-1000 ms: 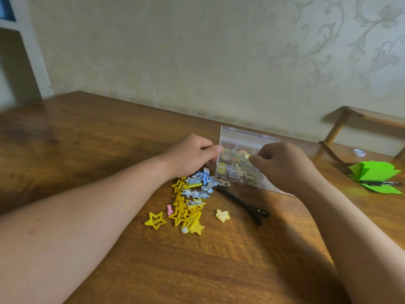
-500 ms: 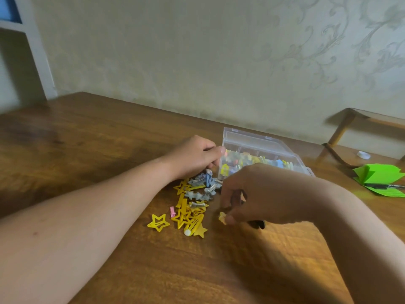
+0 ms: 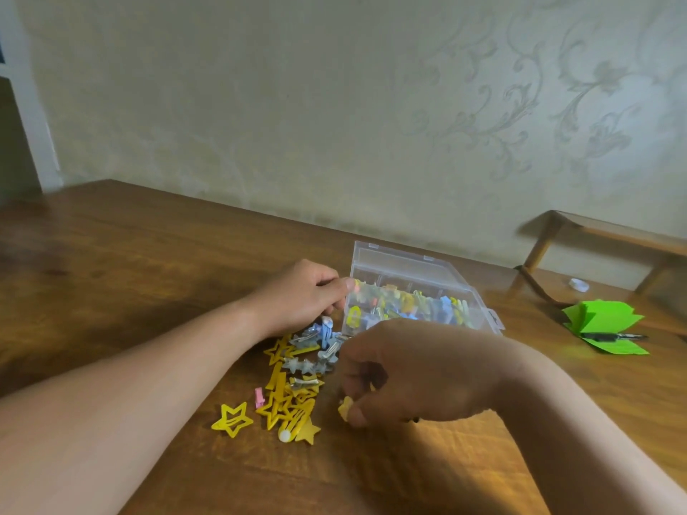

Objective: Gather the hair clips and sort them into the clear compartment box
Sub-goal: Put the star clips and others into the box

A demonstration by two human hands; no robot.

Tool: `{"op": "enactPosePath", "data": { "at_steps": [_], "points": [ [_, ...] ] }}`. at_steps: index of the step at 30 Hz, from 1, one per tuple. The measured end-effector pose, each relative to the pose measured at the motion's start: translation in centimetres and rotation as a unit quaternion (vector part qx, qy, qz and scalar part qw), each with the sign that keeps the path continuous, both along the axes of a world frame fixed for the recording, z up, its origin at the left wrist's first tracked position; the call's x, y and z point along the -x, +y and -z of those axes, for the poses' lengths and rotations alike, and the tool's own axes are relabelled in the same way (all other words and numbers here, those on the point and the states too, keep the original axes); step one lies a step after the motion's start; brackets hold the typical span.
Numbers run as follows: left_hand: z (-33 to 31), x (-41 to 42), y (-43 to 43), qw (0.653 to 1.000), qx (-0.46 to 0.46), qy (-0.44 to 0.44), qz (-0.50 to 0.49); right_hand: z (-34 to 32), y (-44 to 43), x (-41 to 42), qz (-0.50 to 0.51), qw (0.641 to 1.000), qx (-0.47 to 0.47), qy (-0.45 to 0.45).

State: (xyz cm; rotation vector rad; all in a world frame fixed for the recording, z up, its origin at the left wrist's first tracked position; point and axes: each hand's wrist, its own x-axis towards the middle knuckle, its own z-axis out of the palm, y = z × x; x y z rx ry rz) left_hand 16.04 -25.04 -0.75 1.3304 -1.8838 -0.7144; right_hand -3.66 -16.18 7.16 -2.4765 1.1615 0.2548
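Note:
A clear compartment box (image 3: 409, 262) stands on the wooden table, with several coloured hair clips inside. My left hand (image 3: 301, 295) rests against its left wall, thumb on the box's corner. In front of the box lies a heap of clips: yellow stars (image 3: 288, 403), blue and silver ones (image 3: 316, 343), and a lone yellow star clip (image 3: 232, 420). My right hand (image 3: 416, 369) is low over the table to the right of the heap, its fingertips pinched on a small pale yellow clip (image 3: 345, 407). A black clip is mostly hidden under that hand.
A green folded paper stack (image 3: 602, 317) with a black pen (image 3: 613, 336) on it lies at the right. A small white cap (image 3: 579, 284) sits behind it, near a wooden stand (image 3: 594, 232). The wall runs close behind the box.
My right hand came down from the box to the table and pinched the small pale yellow clip. The box now rests flat. My left hand stayed at the box's left side.

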Motion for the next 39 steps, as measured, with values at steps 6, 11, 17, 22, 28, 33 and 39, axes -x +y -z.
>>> {"op": "enactPosePath", "data": {
  "at_steps": [6, 11, 17, 22, 28, 33, 39],
  "points": [
    [-0.1, 0.0, 0.3, 1.000, -0.001, -0.012, 0.012, -0.6, -3.2, 4.1, 0.153, 0.948, 0.157, -0.229],
    [-0.1, -0.2, 0.4, 1.000, 0.005, -0.011, 0.020, 1.4, -5.6, 6.4, 0.277, 0.890, 0.237, -0.273],
    [-0.5, 0.0, 0.7, 0.999, -0.010, -0.032, 0.011, 3.8, -5.5, 1.2, 0.231, 0.905, 0.284, -0.218],
    [-0.3, -0.1, 0.6, 1.000, -0.008, -0.021, 0.005, 4.8, -6.3, 0.1, 0.235, 0.903, 0.307, -0.189],
    [-0.2, -0.2, 0.6, 1.000, -0.013, -0.018, 0.002, 5.0, -5.5, 0.8, 0.219, 0.901, 0.304, -0.218],
    [-0.5, -0.3, 0.8, 1.000, 0.006, -0.011, 0.013, 4.3, -4.0, 0.4, 0.159, 0.915, 0.283, -0.241],
    [-0.9, 0.1, 0.8, 1.000, -0.005, -0.021, -0.005, 2.9, -2.1, -0.7, 0.076, 0.930, 0.273, -0.236]
  ]
}}
